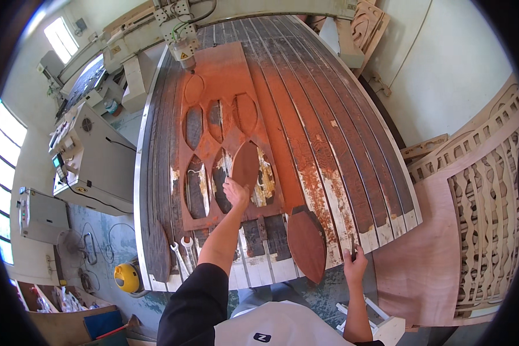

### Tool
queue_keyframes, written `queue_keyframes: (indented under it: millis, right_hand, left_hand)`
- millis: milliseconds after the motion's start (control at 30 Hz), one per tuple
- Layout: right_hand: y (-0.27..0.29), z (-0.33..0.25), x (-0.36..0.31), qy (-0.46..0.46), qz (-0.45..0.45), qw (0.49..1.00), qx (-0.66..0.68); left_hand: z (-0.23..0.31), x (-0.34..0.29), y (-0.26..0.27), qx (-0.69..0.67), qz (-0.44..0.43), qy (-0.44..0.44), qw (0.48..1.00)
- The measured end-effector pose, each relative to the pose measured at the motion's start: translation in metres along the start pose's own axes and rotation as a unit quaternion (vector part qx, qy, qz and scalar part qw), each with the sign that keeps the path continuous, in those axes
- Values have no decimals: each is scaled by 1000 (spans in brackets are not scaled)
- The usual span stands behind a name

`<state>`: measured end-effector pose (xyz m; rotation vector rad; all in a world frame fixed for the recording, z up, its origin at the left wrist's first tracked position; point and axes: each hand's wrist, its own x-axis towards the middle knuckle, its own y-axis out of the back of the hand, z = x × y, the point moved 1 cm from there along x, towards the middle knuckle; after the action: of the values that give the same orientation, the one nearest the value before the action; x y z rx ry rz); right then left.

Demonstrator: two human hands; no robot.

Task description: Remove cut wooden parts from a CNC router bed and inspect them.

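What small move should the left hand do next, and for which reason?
Probably the left hand should carry its oval piece toward the overlapping oval pieces at the near edge of the slotted table and lay it there. It holds this piece above the cut panel, and the overlapping ones have a similar pointed shape.

The one view looks from the left side of the person's head, down and forward through a wide fisheye lens. It sits above and behind the left hand [236, 193], which falls near its centre; the right hand [356, 264] is lower and rightward of that. Behind both hands, the shirt [277, 326] is close below the lens. Beyond them, the tabletop [308, 75] recedes; far leftward, windows [3, 179] bend along the rim.
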<state>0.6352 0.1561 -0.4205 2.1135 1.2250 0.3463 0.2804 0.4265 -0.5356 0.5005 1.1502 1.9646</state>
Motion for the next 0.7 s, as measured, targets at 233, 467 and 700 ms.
queue_keyframes:
  millis: [233, 467, 700]
  right_hand:
    - [-27, -11, 4, -25, -66, 992, 100]
    - [-46, -106, 8, 122, -70, 985, 105]
    - [-58, -245, -25, 375, -91, 922, 40]
  left_hand:
    - [-27, 26, 32, -246, -167, -3, 955]
    - [17, -77, 130, -625, -392, 66, 671]
    - [8, -126, 200, -554, -389, -82, 731]
